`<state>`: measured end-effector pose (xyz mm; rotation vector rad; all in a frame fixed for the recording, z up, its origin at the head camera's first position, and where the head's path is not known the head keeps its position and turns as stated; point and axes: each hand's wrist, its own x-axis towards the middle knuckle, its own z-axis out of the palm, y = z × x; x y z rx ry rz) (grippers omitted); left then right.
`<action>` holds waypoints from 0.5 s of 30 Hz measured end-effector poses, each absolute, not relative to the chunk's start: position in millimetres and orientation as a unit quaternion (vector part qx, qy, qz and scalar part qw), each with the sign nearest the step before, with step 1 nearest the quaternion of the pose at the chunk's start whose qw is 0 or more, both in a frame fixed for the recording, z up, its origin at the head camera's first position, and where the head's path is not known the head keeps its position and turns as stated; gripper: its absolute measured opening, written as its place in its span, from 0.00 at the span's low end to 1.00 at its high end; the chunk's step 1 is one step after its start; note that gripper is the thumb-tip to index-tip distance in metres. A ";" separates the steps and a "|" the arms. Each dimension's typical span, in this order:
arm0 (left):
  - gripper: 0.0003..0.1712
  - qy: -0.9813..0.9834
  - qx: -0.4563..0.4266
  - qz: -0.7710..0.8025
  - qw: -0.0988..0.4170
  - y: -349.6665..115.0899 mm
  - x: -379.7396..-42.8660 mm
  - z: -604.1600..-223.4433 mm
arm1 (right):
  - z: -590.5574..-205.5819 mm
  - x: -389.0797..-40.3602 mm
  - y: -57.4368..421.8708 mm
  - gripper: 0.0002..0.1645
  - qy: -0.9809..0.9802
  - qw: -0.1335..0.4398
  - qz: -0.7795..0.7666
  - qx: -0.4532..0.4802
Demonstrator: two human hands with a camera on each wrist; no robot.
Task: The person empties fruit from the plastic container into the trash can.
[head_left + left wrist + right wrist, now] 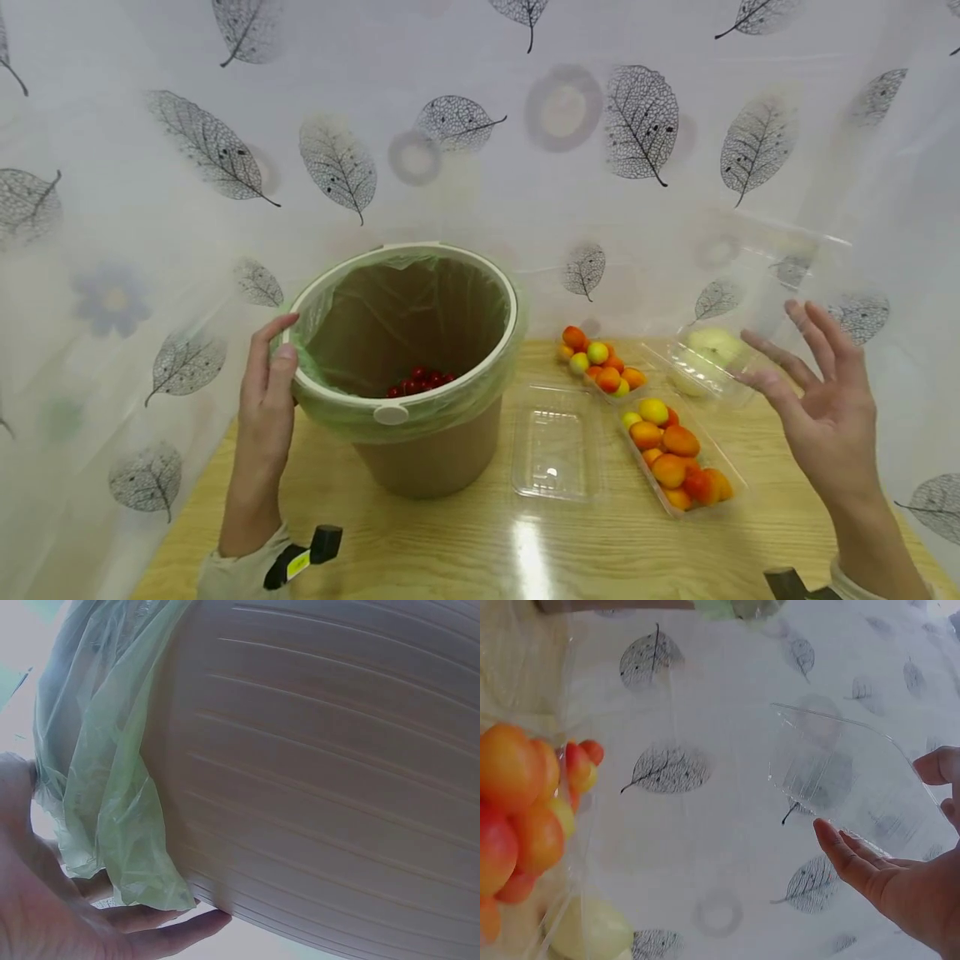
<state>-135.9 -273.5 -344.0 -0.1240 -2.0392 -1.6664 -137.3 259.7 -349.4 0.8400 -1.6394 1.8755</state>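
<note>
One bin (431, 458), lined with one green bag (124, 787), is set at left on the bench (420, 542); its rim is gripped by the left hand's (264, 400) fingers. Red fruit (420, 383) is partly hidden inside, uncountable. One clear sheet-like piece (840, 769) is held by edges in the right hand's (832, 408) fingers. Pale fruit (716, 346) is partly obscured by clear plastic. Between: one clear tray (558, 479), two batches of orange-yellow fruit (681, 440).

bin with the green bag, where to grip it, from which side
Probably by the pale rim of the waste bin, one hand per side, from left and right: it is wide and round, the left hand holds the left edge; the right edge looks free.
</note>
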 end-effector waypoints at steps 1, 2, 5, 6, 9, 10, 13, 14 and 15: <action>0.25 -0.748 -0.046 -0.614 0.249 -273.3 -136.0 -344.0 | -353.1 -134.0 268.6 0.44 -0.612 0.252 0.690 0.294; 0.25 -0.747 -0.046 -0.615 0.248 -273.0 -136.1 -344.0 | -357.2 -131.1 277.6 0.45 -0.614 0.251 0.692 0.284; 0.25 -0.749 -0.044 -0.614 0.246 -272.3 -136.3 -343.9 | -369.5 -121.5 301.9 0.46 -0.646 0.257 0.680 0.235; 0.25 -0.751 -0.042 -0.611 0.246 -272.2 -136.3 -344.0 | -373.9 -118.5 309.4 0.46 -0.655 0.260 0.675 0.218; 0.26 -0.750 -0.042 -0.613 0.244 -272.1 -135.4 -344.2 | -388.6 -111.9 331.0 0.47 -0.679 0.264 0.662 0.176; 0.26 -0.748 -0.042 -0.617 0.243 -272.2 -135.2 -344.2 | -394.1 -110.5 337.9 0.47 -0.685 0.264 0.658 0.167; 0.26 -0.744 -0.042 -0.622 0.239 -272.3 -134.5 -344.2 | -411.6 -107.2 356.4 0.46 -0.680 0.252 0.674 0.141; 0.26 -0.744 -0.041 -0.622 0.239 -272.3 -134.5 -344.0 | -417.5 -106.5 361.5 0.46 -0.676 0.248 0.681 0.134; 0.26 -0.745 -0.040 -0.621 0.240 -272.3 -134.5 -343.8 | -423.4 -105.9 366.1 0.46 -0.675 0.247 0.685 0.121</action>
